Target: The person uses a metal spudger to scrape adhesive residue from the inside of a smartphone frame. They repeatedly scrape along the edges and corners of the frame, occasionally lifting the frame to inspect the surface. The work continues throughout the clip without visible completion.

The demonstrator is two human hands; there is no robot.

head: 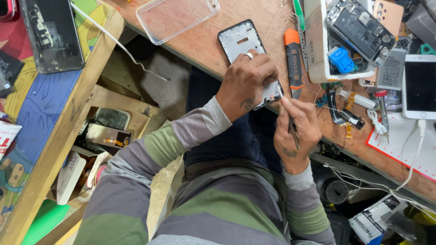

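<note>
Wooden surface [218,41], cluttered | my left hand [247,81] grips phone frame [240,43] | my right hand [297,127] pinches thin tool [293,129] at its corner

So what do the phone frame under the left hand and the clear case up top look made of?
Phone frame: seemingly metal, pale matte grey inside with a dark glossy rim. Clear case: probably soft plastic, see-through with the wooden bench showing through and light glinting on its edges.

A white phone with dark screen [419,86] is lying at the bench's right edge; a white-and-black flat packet [370,222] is lying below; a red-and-white package [7,136] is showing at far left
</note>
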